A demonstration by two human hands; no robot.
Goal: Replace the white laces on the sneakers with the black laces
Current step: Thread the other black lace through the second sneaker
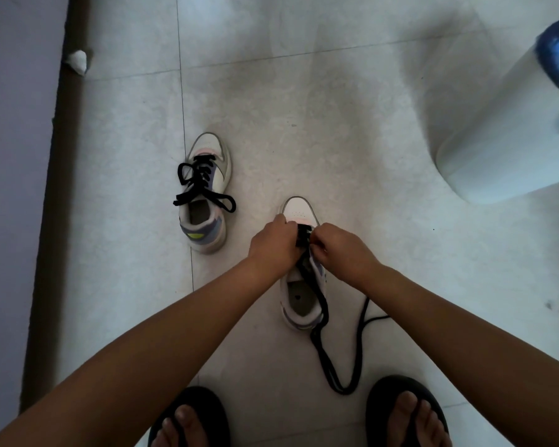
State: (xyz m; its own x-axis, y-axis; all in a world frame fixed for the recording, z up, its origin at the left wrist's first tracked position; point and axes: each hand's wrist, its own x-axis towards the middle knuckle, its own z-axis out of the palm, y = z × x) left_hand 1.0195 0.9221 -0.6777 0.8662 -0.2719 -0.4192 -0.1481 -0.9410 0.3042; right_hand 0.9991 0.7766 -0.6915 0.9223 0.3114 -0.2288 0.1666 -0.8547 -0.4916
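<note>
The landmark is the near sneaker [299,285], standing on the tiled floor [352,140] toe away from the person. Well to its left stands the finished sneaker [207,195], fully laced in black with a tied bow. Over the near sneaker's front eyelets, the left hand [271,245] curls against the eyelet row and the right hand [339,243] pinches the black lace [320,304] at the crossings. The lace's slack trails back across the shoe opening and loops on the floor behind the heel, toward the sandalled feet [188,417].

Judged procedure: brace the shoe with the left hand — pull each crossing flat and snug — keep both tails equal before advancing one eyelet pair.
</note>
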